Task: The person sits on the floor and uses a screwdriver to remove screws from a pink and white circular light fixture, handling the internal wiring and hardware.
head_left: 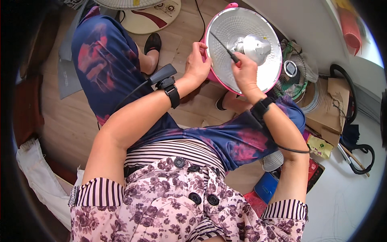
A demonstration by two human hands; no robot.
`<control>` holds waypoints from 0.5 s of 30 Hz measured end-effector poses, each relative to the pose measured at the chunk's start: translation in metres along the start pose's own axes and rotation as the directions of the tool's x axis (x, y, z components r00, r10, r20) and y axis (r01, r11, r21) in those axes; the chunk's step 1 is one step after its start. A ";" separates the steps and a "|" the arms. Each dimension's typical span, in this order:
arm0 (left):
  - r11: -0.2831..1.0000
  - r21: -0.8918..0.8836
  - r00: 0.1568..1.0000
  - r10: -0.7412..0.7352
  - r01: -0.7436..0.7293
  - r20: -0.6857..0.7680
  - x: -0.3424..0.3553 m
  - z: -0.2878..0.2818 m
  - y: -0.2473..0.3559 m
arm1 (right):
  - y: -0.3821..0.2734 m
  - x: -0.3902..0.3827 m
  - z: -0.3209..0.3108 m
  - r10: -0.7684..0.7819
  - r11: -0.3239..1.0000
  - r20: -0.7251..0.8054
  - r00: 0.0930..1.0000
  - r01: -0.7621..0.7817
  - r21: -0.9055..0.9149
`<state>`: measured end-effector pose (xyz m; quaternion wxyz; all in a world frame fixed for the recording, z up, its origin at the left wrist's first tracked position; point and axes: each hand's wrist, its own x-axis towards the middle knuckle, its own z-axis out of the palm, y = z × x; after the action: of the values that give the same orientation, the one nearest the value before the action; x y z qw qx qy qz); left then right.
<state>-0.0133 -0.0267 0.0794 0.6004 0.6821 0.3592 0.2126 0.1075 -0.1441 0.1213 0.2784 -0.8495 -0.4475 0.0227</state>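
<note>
A round dish heater (225,30) with a pink rim and a silvery dimpled reflector stands tilted between my knees. At its middle sits a shiny metal cap (256,47). My right hand (246,74) is closed round the red and black handle of a screwdriver (224,46). The shaft points up and left across the reflector, its tip near the left rim; whether it touches is unclear. My left hand (197,64) grips the heater's pink left edge, fingers curled over it. Part of the heater's back and its stand are hidden.
A fan (291,69) with a wire cage leans by the wall at right, beside a cardboard box (322,105). A round cream-coloured base (151,18) lies at the top. Below my right forearm is a blue box (267,187). White cloth (40,181) hangs at left.
</note>
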 end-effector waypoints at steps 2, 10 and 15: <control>0.999 -0.034 0.999 -0.014 0.012 -0.047 -0.001 -0.001 -0.003 | 0.000 0.001 0.014 -0.001 0.999 0.051 0.999 0.003 -0.033; 0.995 0.006 0.994 -0.100 0.100 -0.036 0.004 0.004 -0.006 | 0.019 0.007 0.031 0.048 0.961 0.048 0.998 -0.032 -0.275; 0.997 0.073 0.997 0.014 -0.008 -0.078 0.004 0.005 -0.013 | 0.020 0.008 0.033 0.080 0.957 0.101 0.992 -0.048 -0.285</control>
<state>-0.0100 -0.0270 0.0648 0.5597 0.6964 0.3862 0.2294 0.1179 -0.1315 0.0850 0.1284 -0.8920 -0.4331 0.0152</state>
